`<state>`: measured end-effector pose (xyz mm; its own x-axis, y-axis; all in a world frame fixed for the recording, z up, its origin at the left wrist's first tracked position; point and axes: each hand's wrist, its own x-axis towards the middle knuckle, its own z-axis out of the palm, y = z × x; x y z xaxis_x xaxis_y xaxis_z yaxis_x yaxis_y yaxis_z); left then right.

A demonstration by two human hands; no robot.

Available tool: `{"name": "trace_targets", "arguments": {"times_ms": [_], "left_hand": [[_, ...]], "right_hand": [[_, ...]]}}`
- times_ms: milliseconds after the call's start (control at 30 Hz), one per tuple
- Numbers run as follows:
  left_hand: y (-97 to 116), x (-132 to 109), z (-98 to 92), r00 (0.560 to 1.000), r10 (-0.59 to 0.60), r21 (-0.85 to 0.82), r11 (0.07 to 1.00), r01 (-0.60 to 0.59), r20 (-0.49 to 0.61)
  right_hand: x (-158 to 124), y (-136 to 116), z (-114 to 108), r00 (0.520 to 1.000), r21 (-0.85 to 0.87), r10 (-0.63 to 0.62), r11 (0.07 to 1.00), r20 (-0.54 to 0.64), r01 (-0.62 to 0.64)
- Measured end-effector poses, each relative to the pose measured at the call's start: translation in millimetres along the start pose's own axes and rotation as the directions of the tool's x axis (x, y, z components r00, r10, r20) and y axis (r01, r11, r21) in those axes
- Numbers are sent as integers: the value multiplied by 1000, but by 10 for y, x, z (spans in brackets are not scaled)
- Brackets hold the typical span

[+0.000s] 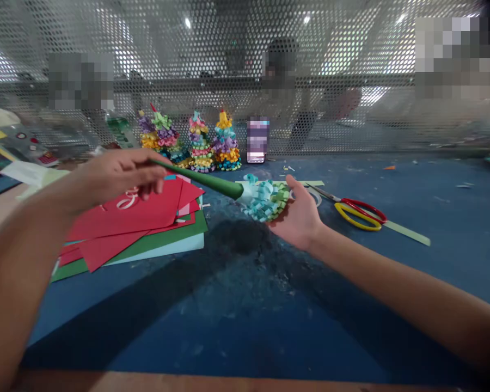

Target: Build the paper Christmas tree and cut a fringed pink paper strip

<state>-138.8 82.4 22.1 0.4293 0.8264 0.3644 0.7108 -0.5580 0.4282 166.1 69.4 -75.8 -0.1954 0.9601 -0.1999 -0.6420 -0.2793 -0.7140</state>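
A green paper cone (212, 184) lies tilted in the air, its wide end wrapped in fringed, curled paper strips (265, 200) of light blue and green. Thumb and fingers of my left hand (124, 173) pinch the cone's thin tip. My right hand (297, 215) cups the fringed wide end from the right, thumb up, with some fingers hidden behind it. Just right of that hand rest scissors (361, 214) with red and yellow handles, on top of a pale green paper strip (410, 233). Partly behind the right hand shows a clear ring (319, 197), perhaps a tape roll.
Below my left hand is a stack of red paper (126, 220) over green paper (179, 231). Several finished fringed paper cones (226, 144) stand at the back beside an upright phone (257, 140). A perforated metal screen (228, 65) rises behind the blue tabletop (228, 321).
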Motion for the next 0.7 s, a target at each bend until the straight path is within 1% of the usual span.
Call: {"name": "trace_targets", "arguments": {"times_ms": [33,67,133,200,233,267,300,333,367,433,500,567,633,667,700], "left_hand": [[90,8,4,998,-42,-152,987,47,35],[181,30,30,997,-61,-297,952,71,43],[332,118,116,997,-78,-516,855,53,-27],[406,256,203,979,-60,-685,722,-91,-193],[414,334,236,967,-45,-743,649,-162,-251],[410,411,262,943,-20,-782,564,-264,-332],[403,483,281,942,8,-808,511,-292,-336],[400,545,294,939,40,-815,486,-316,-341],[410,596,301,933,80,-806,483,-343,-350],[479,669,300,912,148,-751,525,-400,-382],[597,718,283,872,192,-677,563,-474,-450],[711,766,258,836,203,-633,569,-524,-510],[764,824,242,818,198,-626,556,-547,-540],[759,856,241,819,188,-632,551,-545,-542],[733,889,245,829,175,-642,555,-529,-531]], "right_hand": [[-1,-19,3,1000,35,0,999,3,0],[-6,-40,9,1000,65,2,998,13,-2],[-26,-90,26,999,109,2,994,46,-7],[-63,-155,55,997,129,-1,992,75,-8],[-87,-190,74,996,134,-1,991,88,-11],[-115,-225,96,995,139,4,990,103,-18],[-145,-257,120,993,146,9,989,116,-26],[-175,-285,144,991,152,15,988,129,-35],[-204,-307,165,989,156,20,987,144,-43],[-246,-336,195,986,155,19,987,166,-45],[-263,-353,201,984,143,2,989,176,-28],[-252,-376,183,979,110,-5,994,202,-18],[-210,-414,143,972,6,33,999,233,-35],[-175,-440,110,972,-96,53,995,227,-32],[-131,-471,67,977,-221,64,975,202,-18]]}}
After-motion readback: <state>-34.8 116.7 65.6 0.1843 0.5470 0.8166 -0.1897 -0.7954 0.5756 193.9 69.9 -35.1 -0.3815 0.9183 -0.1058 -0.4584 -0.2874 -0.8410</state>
